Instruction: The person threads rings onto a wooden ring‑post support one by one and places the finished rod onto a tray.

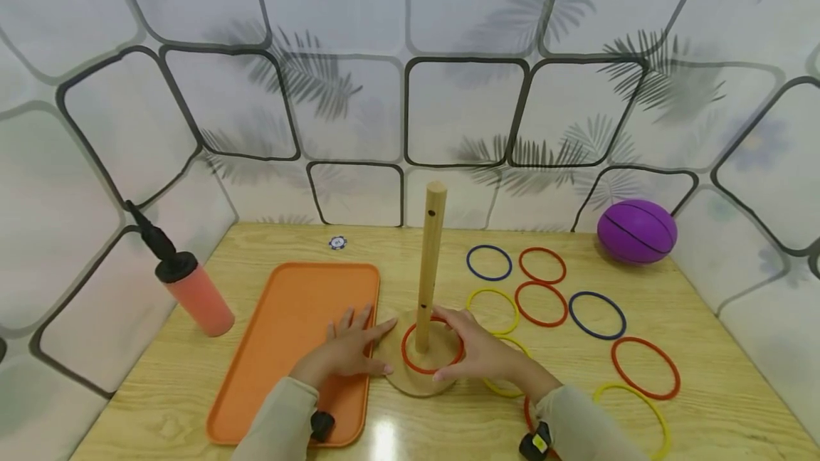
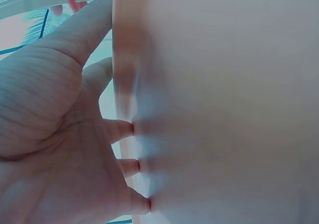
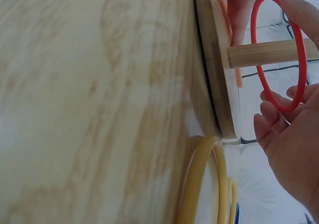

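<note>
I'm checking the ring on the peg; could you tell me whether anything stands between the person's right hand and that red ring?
Nothing visible does. The right hand already rests at the red ring around the wooden peg; its fingers touch the ring's rim. The left hand rests on the base's other side.

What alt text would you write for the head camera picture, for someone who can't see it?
Two hands rest on the round base of a wooden peg with a red ring around it: left hand, right hand. An orange tray lies left; loose coloured rings and a purple ball lie right.
</note>
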A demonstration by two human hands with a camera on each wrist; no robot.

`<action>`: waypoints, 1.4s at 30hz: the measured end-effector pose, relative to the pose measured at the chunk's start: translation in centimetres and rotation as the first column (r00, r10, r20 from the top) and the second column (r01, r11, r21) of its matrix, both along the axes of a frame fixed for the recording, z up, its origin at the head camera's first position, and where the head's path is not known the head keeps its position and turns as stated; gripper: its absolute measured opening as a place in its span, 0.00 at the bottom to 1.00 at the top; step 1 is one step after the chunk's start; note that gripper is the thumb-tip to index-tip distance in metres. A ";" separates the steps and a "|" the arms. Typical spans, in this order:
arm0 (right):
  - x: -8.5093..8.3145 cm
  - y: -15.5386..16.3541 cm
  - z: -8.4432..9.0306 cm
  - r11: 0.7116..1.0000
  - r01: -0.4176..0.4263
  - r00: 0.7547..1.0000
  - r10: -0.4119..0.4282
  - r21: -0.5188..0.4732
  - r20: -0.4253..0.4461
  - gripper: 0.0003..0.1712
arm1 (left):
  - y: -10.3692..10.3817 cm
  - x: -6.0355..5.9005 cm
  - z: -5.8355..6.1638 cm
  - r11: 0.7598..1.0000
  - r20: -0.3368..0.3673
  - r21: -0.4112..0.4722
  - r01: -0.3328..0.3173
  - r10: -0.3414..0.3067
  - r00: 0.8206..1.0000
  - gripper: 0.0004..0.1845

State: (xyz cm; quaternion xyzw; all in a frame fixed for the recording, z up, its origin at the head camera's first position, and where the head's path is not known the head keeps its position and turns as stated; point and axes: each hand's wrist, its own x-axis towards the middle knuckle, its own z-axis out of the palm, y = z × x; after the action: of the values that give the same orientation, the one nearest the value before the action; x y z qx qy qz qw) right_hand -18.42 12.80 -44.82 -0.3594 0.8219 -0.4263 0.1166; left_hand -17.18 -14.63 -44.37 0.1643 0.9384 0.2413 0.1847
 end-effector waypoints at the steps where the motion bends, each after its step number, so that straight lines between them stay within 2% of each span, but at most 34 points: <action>1: 0.0 -0.1 -0.1 1.000 -0.001 1.000 0.001 0.005 -0.007 0.58 | 0.0 0.0 0.0 1.000 0.002 0.000 0.000 0.000 1.000 0.42; 5: -0.1 -0.2 -0.5 1.000 0.009 0.999 -0.008 0.026 -0.050 0.58 | 0.1 0.0 0.1 1.000 0.009 -0.003 -0.001 0.001 1.000 0.42; 12: -0.3 -0.2 -1.3 0.990 0.035 0.994 -0.020 0.136 -0.109 0.60 | 0.1 0.0 0.3 1.000 0.029 0.013 -0.002 0.002 1.000 0.42; 24: -0.3 -0.1 -1.5 0.963 0.045 0.987 -0.002 0.267 -0.162 0.60 | 0.2 0.2 0.4 1.000 0.031 0.020 -0.004 0.003 1.000 0.41; 32: 0.0 0.9 -0.6 0.974 0.076 0.988 -0.046 0.214 -0.145 0.56 | 0.1 0.3 0.3 0.999 0.027 0.035 -0.004 0.003 1.000 0.42; 42: -0.1 3.5 1.0 0.982 0.150 0.975 -0.127 0.116 -0.184 0.42 | 0.0 0.3 0.1 0.999 0.033 0.046 -0.006 0.005 0.999 0.42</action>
State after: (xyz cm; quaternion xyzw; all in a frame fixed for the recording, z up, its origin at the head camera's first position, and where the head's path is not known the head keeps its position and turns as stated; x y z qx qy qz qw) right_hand -18.57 16.29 -43.84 -0.3289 0.8780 -0.3458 0.0367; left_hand -16.90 -14.59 -44.28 0.1622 0.9299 0.2662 0.1953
